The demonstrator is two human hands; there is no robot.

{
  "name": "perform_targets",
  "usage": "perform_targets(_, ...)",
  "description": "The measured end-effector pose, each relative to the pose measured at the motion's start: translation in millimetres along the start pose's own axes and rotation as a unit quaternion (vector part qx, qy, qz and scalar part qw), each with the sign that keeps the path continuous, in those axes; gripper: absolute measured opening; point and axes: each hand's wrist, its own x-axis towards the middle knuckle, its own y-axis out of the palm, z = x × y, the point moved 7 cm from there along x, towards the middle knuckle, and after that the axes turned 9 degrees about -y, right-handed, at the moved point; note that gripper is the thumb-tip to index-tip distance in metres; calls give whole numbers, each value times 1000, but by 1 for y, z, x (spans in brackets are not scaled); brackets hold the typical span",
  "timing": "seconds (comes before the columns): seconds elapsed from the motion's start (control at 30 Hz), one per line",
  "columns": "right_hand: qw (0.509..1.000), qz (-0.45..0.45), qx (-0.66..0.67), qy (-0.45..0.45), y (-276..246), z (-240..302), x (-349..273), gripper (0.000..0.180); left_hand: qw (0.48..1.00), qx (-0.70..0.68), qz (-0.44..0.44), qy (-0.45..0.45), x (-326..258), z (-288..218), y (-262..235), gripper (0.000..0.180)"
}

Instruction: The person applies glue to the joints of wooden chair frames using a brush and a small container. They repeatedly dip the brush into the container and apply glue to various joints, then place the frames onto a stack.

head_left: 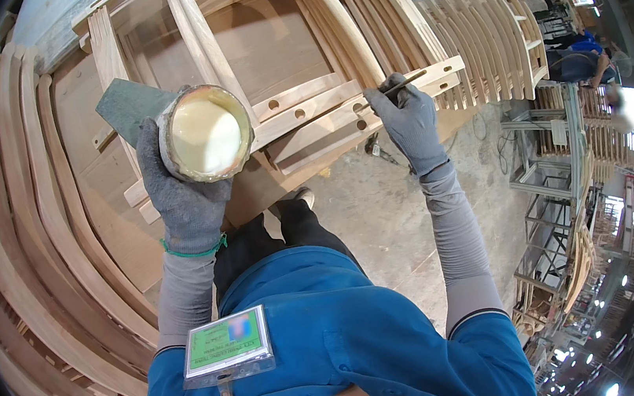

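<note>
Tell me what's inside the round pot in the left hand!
Pale, creamy stuff sits inside the round pot. It hides the bottom, so I can't see what's underneath.

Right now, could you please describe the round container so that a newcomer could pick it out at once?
Find the pale wooden frames at top middle. Over their left part, the person's grey-gloved left hand grips the round container by its side. Unlike the long curved wood pieces farther left, it has a crusted rim around smooth, cream-coloured contents.

2 gloves (pixel 415 132) are grey, the paste (pixel 205 135) cream.
</note>
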Motion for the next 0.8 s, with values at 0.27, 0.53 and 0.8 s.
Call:
perform_targets(0.27, 995, -25, -94, 2, -8, -16, -5, 19, 995, -61, 65, -45, -1, -1, 16, 48)
perform_targets(0.53, 987, -126, 73, 63, -25, 7, -14, 13, 999, 0, 44, -29, 11, 2, 25, 46)
perform_targets(0.8, 956, -72, 270, -92, 10, 136, -56, 17, 988, 87, 126, 2, -4, 4, 60, 51)
